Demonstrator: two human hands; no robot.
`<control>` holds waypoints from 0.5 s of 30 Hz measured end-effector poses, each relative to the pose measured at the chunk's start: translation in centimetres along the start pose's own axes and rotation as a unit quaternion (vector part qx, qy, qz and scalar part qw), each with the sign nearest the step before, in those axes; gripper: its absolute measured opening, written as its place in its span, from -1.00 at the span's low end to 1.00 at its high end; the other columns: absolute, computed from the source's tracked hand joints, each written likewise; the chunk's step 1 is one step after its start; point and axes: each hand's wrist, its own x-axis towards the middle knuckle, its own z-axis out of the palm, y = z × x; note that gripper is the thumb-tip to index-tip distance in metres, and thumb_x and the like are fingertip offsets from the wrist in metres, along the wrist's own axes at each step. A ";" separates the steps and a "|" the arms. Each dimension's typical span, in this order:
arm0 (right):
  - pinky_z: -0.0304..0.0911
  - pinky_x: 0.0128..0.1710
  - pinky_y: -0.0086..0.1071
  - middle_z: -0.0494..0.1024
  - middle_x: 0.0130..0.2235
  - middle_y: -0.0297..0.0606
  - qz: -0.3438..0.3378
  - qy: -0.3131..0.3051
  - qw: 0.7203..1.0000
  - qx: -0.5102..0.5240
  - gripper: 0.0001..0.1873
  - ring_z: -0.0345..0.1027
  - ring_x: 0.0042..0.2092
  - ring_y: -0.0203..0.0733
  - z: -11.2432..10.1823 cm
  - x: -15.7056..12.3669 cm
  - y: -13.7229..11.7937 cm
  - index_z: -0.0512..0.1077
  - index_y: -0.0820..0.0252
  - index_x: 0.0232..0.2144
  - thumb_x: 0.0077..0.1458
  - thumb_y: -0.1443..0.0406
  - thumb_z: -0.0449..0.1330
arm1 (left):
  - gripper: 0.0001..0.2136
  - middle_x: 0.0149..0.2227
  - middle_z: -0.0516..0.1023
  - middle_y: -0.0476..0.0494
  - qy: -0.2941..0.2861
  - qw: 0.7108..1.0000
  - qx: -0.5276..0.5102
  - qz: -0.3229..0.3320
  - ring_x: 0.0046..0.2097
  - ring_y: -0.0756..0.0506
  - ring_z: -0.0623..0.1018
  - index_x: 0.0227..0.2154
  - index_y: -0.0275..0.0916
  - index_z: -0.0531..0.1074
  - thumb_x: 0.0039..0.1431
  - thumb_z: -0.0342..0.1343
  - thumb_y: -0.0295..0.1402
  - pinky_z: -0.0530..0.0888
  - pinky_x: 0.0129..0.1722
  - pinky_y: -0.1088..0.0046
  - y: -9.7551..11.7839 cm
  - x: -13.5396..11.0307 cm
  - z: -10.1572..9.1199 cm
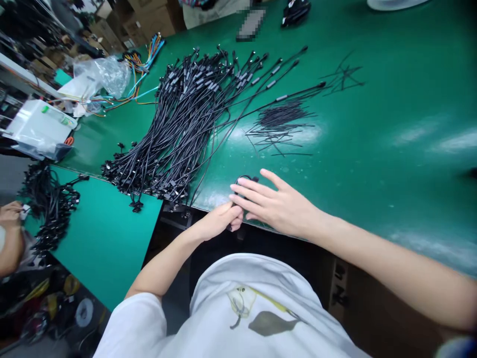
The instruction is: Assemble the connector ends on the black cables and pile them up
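My left hand [223,219] is closed at the table's front edge, with part of a black cable [242,178] in its fist. A short loop of that cable and a small dark connector show just beyond the right fingers. My right hand [281,204] has its fingers stretched out and slightly spread, its fingertips beside or against the cable just over the left fist. Whether they touch it is hidden. Ahead and to the left lies a large heap of black cables [182,114] with plugs on their ends. Thin black ties or wires [281,119] lie in a pile right of the heap.
A few more thin strips [345,77] lie farther right on the green table [372,164]. At left stand a white box [40,122], clear plastic bags [108,74] and coloured wires [149,54]. A co-worker's hand [11,216] is beside another cable bundle [52,204] on a lower green surface.
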 end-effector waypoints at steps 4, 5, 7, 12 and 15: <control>0.04 0.13 0.05 0.49 -0.13 -0.06 -0.056 -0.100 0.981 -0.155 -0.71 0.33 -0.05 -0.03 0.3 -0.5 0.7 0.39 0.28 -0.10 0.30 0.22 -0.01 | -0.69 -0.56 0.24 0.05 -0.054 0.988 0.145 -0.014 -0.50 0.03 0.26 -0.46 -0.21 0.23 0.25 -0.09 -0.08 0.25 -0.44 0.47 0.8 0.0 0.3; 0.15 0.03 -0.06 0.49 -0.20 -0.08 -0.048 -0.122 0.978 -0.163 -0.72 0.34 -0.13 -0.05 0.4 -0.6 0.7 0.40 0.30 -0.18 0.29 0.20 0.00 | -0.70 -0.56 0.27 0.04 -0.050 0.982 0.182 -0.014 -0.50 0.03 0.28 -0.47 -0.21 0.24 0.27 -0.11 -0.12 0.25 -0.44 0.48 0.9 0.1 0.3; 0.19 -0.26 -0.27 0.46 -0.33 -0.16 -0.032 -0.169 0.973 -0.151 -0.75 0.32 -0.30 -0.15 0.6 -0.9 0.7 0.38 0.28 -0.29 0.29 0.23 -0.01 | -0.73 -0.57 0.30 0.04 -0.041 0.972 0.231 -0.015 -0.50 0.02 0.30 -0.47 -0.21 0.25 0.27 -0.11 -0.18 0.24 -0.44 0.49 1.0 0.2 0.4; -0.15 -0.49 -0.34 0.39 -0.43 -0.29 0.001 -0.222 0.966 -0.132 -0.82 0.18 -0.49 -0.25 0.7 -2.0 0.8 0.33 0.22 -0.32 0.29 0.36 -0.05 | -0.80 -0.57 0.30 0.07 -0.047 0.972 0.228 -0.019 -0.50 0.01 0.31 -0.40 -0.20 0.30 0.27 -0.11 -0.24 0.25 -0.41 0.49 1.0 0.9 0.2; -0.19 -0.45 -0.32 0.38 -0.42 -0.26 0.030 -0.191 0.969 -0.155 -0.74 0.18 -0.45 -0.24 0.5 -2.1 1.0 0.32 0.22 -0.32 0.33 0.23 -0.07 | -0.79 -0.57 0.31 0.07 -0.034 0.968 0.250 -0.004 -0.48 0.01 0.32 -0.43 -0.20 0.31 0.27 -0.09 -0.25 0.24 -0.40 0.50 1.1 1.8 0.2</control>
